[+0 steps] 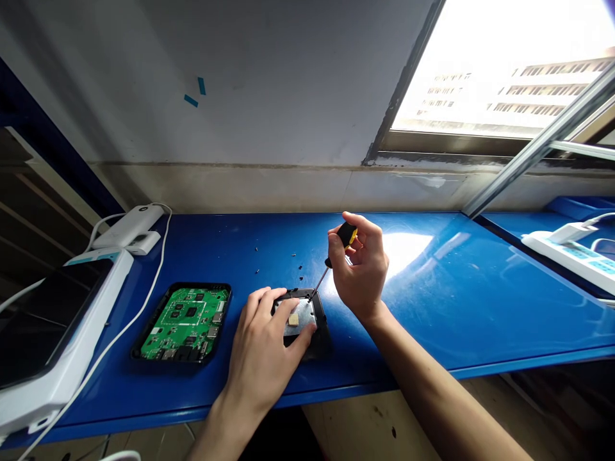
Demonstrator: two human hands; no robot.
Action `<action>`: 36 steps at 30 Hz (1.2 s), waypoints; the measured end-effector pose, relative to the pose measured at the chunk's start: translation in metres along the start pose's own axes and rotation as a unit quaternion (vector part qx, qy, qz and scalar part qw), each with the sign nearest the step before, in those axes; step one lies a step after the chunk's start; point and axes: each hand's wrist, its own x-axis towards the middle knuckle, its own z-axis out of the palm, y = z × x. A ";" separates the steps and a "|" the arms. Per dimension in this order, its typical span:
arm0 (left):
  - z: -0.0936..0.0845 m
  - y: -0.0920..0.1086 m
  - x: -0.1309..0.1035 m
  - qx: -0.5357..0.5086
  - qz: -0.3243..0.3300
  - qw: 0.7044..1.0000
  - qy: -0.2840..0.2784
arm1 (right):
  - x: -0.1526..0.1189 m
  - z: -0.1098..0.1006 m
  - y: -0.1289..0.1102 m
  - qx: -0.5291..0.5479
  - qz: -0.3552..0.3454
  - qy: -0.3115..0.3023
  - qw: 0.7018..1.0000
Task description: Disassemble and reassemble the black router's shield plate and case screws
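A black plastic cover with a silver metal plate inside it lies flat on the blue table. On the plate sits a small beige square pad. My left hand holds the cover down, fingers over its left and far edges and thumb on the plate. My right hand grips a screwdriver by its black and yellow handle. The tilted shaft meets the plate near its far right corner; the exact tip contact is too small to tell. Several tiny dark screws lie beyond the cover.
Left of my hands, a black case holds a green circuit board. A white device with a dark screen and a white cable occupy the table's left end. A white power strip lies far right, past a metal post.
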 end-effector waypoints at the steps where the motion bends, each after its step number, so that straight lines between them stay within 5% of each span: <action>1: 0.000 0.000 0.000 0.001 0.000 1.000 0.000 | 0.000 0.000 0.000 -0.001 -0.004 -0.002 1.000; 22: 0.004 -0.003 -0.003 0.016 0.007 0.999 -0.037 | -0.005 -0.003 -0.005 0.063 -0.003 -0.085 0.994; 30: 0.007 -0.002 -0.003 0.015 0.018 1.000 -0.017 | -0.008 0.001 -0.008 0.117 -0.009 -0.088 0.989; 36: -0.007 -0.011 -0.009 0.006 0.020 0.999 0.037 | -0.012 0.001 -0.010 0.145 -0.005 -0.083 0.986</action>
